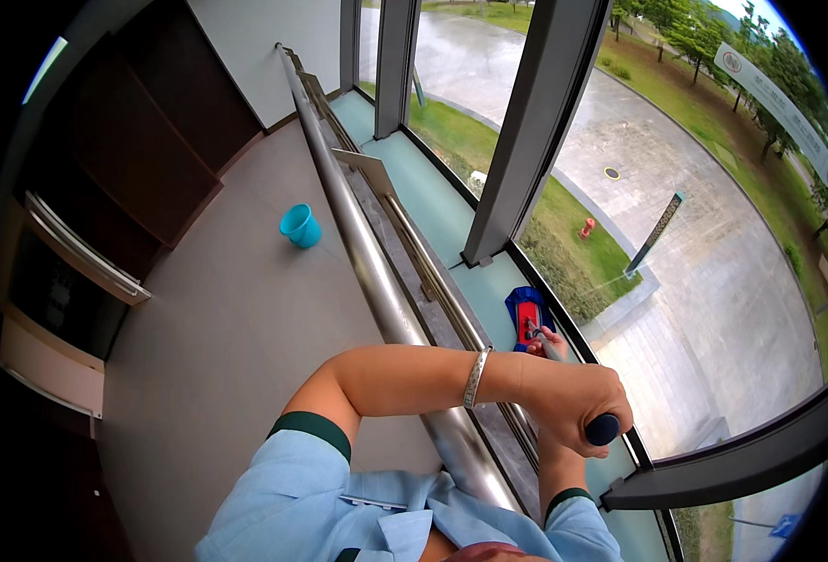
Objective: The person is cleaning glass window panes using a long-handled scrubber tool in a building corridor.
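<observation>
A flat mop with a red plate (527, 317) and a blue pad (517, 298) rests on the pale green ledge (485, 288) beside the window. My left hand (578, 398) is closed around the top of its handle, whose dark rounded end (602, 429) sticks out of the fist. That arm reaches across the metal handrail, a silvery band on its wrist. Farther down the pole (551, 348), close to the mop head, my right hand (556, 339) grips it with curled fingers. The left forearm and fist cover part of the right arm and the pole.
A thick steel handrail (377, 272) with thinner rails runs between the grey floor (236, 318) and the ledge. A turquoise bucket (302, 228) stands on the floor at the left. Grey window posts (536, 131) rise from the ledge. Dark panels (142, 140) line the far left.
</observation>
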Tool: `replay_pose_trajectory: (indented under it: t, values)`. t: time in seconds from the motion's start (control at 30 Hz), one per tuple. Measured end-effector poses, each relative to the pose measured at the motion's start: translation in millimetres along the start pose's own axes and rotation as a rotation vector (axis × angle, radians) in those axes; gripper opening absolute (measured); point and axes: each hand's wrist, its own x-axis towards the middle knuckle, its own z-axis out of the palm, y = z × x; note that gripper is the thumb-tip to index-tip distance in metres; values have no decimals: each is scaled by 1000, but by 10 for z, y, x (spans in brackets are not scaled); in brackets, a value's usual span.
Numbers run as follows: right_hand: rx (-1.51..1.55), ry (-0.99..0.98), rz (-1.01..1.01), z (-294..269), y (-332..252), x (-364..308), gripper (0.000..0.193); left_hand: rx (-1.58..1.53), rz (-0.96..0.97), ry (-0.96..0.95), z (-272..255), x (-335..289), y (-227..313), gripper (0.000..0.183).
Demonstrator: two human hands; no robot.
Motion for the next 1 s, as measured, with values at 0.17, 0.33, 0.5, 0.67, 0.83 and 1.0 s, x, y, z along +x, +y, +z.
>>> replay_pose_trajectory:
  t: [0.17, 0.33, 0.5, 0.67, 0.83, 1.0]
  values:
    - [-224, 95, -201, 145, 145, -363, 7, 120, 17, 6, -129, -141, 46, 31]
    - [-242, 88, -231, 147, 97, -482, 9, 88, 50, 97, -486, -194, 150, 24]
    - [-298, 88, -262, 210, 138, -514, 11, -118, 88, 111, -766, -354, 207, 20]
    - [-559, 122, -330, 827, 497, -972, 17, -225, 49, 108, -948, -697, 284, 23]
    - [-104, 152, -26, 122, 427, -840, 9, -350, 16, 136, -1137, -963, 81, 26]
    - [-383, 29, -183, 252, 440, -1071, 22, -380, -21, 311, -1222, -1096, -53, 28]
